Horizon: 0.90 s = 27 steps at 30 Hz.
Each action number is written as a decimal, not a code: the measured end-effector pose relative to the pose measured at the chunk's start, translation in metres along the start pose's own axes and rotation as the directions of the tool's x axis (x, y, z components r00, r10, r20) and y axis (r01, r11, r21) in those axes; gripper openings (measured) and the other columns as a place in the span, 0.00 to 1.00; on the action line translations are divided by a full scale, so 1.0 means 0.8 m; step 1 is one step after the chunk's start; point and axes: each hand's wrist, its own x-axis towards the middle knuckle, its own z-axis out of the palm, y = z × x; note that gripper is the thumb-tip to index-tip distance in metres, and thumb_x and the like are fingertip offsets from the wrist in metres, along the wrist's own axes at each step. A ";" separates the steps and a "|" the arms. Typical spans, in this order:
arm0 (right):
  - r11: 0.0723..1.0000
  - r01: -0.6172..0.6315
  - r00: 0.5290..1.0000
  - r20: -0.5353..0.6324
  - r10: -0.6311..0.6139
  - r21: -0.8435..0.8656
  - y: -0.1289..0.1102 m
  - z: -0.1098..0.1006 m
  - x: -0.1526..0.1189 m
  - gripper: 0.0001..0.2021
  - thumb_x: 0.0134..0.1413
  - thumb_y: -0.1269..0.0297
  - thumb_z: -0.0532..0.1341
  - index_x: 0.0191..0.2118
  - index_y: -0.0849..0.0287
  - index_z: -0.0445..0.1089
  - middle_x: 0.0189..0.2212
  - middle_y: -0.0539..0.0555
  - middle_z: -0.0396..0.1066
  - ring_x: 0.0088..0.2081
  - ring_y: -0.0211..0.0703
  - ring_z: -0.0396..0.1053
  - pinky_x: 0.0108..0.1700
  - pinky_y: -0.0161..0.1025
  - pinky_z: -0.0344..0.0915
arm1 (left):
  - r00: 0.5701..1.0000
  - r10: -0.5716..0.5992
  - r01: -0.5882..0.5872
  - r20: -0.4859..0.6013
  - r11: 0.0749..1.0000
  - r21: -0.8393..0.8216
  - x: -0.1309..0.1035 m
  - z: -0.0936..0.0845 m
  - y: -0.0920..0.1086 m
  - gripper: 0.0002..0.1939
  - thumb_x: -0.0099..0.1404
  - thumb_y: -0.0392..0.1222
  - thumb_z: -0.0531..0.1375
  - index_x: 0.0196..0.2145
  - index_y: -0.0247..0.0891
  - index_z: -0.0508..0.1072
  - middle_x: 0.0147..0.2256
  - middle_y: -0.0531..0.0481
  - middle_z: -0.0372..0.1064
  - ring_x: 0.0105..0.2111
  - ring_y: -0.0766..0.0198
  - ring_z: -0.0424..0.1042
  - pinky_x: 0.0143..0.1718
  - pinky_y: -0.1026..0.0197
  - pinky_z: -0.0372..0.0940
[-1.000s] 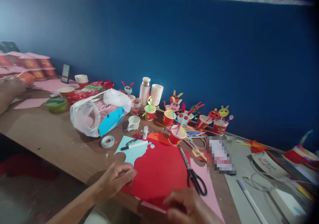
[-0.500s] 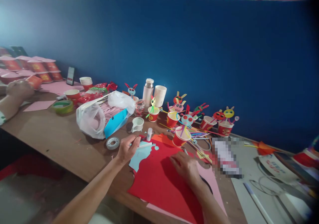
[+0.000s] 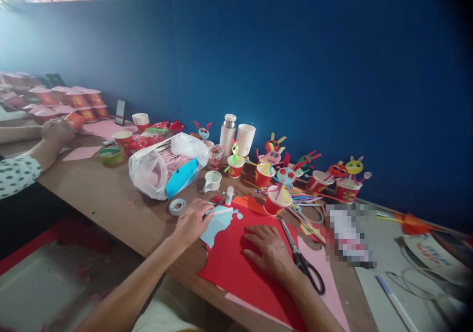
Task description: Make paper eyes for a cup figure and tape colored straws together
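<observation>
- The left hand [image 3: 194, 218] has moved up from the near edge to the blue paper [image 3: 217, 228]; its fingers curl over the near end of the white pen [image 3: 223, 211], though I cannot tell whether they pinch it.
- The right hand [image 3: 269, 250] has come onto the red sheet [image 3: 225, 265], its fingers slightly spread and palm down.
- The work now has a hand at each spot: pen at left, sheet at right.
- The red sheet lies before the person, partly over the pink sheet [image 3: 328, 285].
- The scissors [image 3: 301, 259] lie just right of the right hand, crowding that side.
- A cup [image 3: 277, 201] stands at the sheet's far edge, straws [image 3: 308, 202] behind it.
- Glue [image 3: 229, 195] stands beyond the pen; tape [image 3: 172, 207] lies just left of the left hand.
- Far left, a co-worker's hand [image 3: 59, 132] is at a red cup [image 3: 75, 121].
</observation>
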 end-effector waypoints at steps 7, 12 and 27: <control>0.999 -0.016 0.999 0.029 0.015 0.029 0.003 0.001 0.001 0.13 0.53 0.57 0.58 0.44 0.54 0.69 0.47 0.56 0.67 0.47 0.50 0.62 0.47 0.46 0.57 | 0.963 -0.041 -0.008 0.265 0.983 0.181 0.005 0.016 -0.006 0.11 0.63 0.42 0.51 0.37 0.39 0.72 0.38 0.46 0.67 0.43 0.56 0.62 0.44 0.57 0.57; 0.999 -0.031 0.999 0.039 0.030 0.041 0.003 0.000 0.001 0.13 0.53 0.58 0.58 0.44 0.54 0.69 0.47 0.56 0.67 0.47 0.49 0.62 0.48 0.46 0.58 | 0.950 -0.042 -0.024 0.309 0.978 0.207 0.006 0.014 -0.005 0.11 0.63 0.40 0.49 0.32 0.39 0.71 0.36 0.46 0.66 0.41 0.57 0.62 0.42 0.58 0.56; 0.994 -0.058 0.998 0.023 0.056 0.088 0.001 0.000 0.003 0.12 0.51 0.60 0.59 0.43 0.54 0.69 0.46 0.56 0.67 0.46 0.49 0.62 0.47 0.45 0.58 | 0.951 -0.136 0.161 0.277 0.985 -0.070 0.054 -0.007 0.014 0.16 0.57 0.45 0.56 0.43 0.40 0.70 0.37 0.49 0.69 0.39 0.61 0.67 0.38 0.63 0.59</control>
